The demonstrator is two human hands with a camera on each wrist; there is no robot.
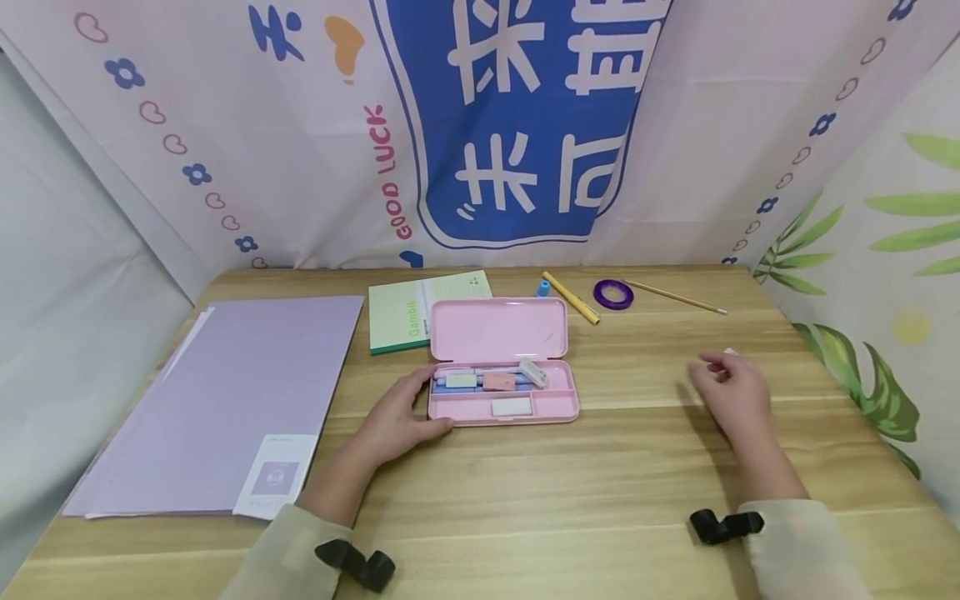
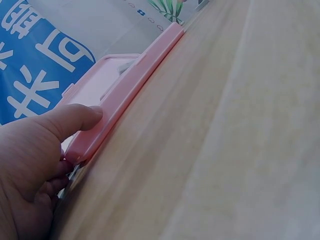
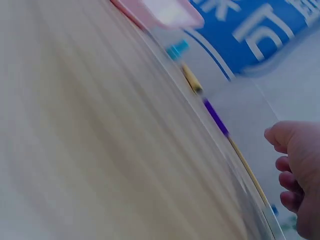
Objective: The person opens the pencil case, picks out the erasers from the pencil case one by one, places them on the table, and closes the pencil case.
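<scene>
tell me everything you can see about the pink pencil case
The pencil case is pink, rectangular, rounded at the corners, glossy and plastic-looking. It sits on the wooden table, lid hinged open at the back. Dividers split the tray, which holds pens and small blocks. The left hand grips its left end, thumb at the front.

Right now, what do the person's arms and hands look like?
The left sleeve and right sleeve are pale beige and stop short of the wrists. At each cuff sits a small black fitting, the left fitting and right fitting, with a knobby end. The left hand and right hand wear no gloves. No cables show.
</scene>
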